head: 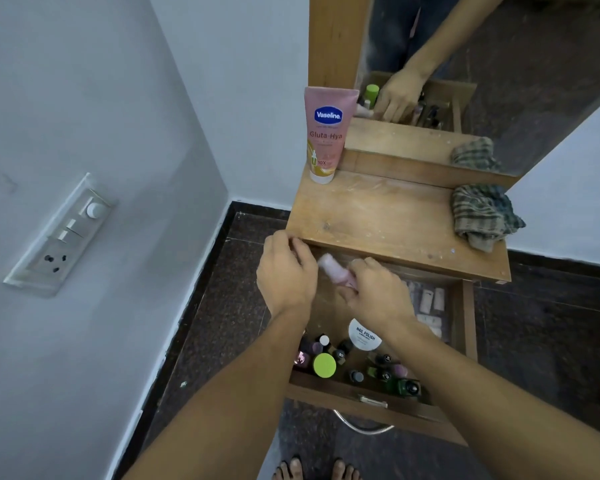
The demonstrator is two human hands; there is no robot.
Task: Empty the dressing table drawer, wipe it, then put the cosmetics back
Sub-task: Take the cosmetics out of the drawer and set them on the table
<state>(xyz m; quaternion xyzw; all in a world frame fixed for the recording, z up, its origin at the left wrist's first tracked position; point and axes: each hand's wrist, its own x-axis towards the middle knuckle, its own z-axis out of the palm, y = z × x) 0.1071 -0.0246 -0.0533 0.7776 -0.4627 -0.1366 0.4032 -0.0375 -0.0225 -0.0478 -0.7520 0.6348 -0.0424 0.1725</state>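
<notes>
Gripping a blurred pink bottle [333, 271], right hand [374, 296] sits above the open drawer [469, 320]; left hand [286, 271] just beside, fingers curled, possibly empty; grasp cannot be told.

A white switch plate [61, 233] is fixed to the pale grey wall [84, 98] on the left, seen at a slant. It carries a round dial [94, 210], two rocker switches below it, and a three-hole socket [54, 263] at its lower end. A black skirting [219, 244] runs along the wall's foot, meeting the dark speckled stone floor [551, 323]. A wood-framed mirror [499, 81] rises from the back edge of the worktop [378, 216].
</notes>
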